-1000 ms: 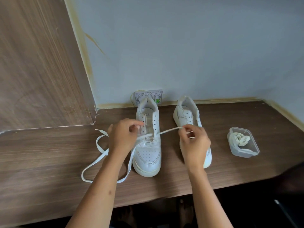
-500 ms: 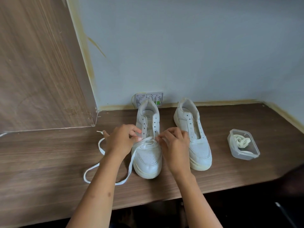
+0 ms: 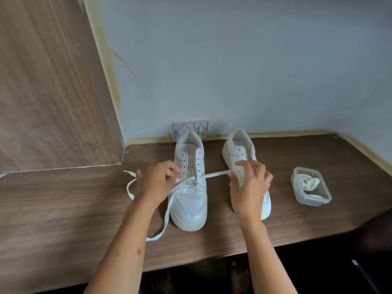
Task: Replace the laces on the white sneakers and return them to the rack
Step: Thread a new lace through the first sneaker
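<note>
On the table: everything sits on a brown wood-grain table (image 3: 63, 209) that meets a pale blue wall at the back and a wooden side panel at the left.
Left sneaker: a white sneaker (image 3: 189, 187) stands upright near the middle of the table, toe toward the person, heel close to the wall; it lies between the two hands, and most of its eyelets are bare.
Right sneaker: a second white sneaker (image 3: 239, 151) stands just beside the first, on its right, unlaced in the part that shows; its front half is hidden behind the right hand.
Container: a clear plastic container (image 3: 310, 187) sits well to the right of the sneakers, with a coiled pale lace inside.
Lace: a flat white lace (image 3: 214, 174) runs through the lowest eyelets of the left sneaker; one end stretches taut rightward to the right hand, the other passes the left hand, and its slack loops across the table to the left of and in front of the sneaker.
Left hand: the left hand (image 3: 156, 183) rests against the sneaker's left side, thumb and fingertips pinching the lace beside the eyelets.
Right hand: the right hand (image 3: 250, 183) hovers over the second sneaker, fingers curled, gripping the lace's right end.
Socket: a wall socket (image 3: 191, 126) sits behind the left sneaker's heel.
</note>
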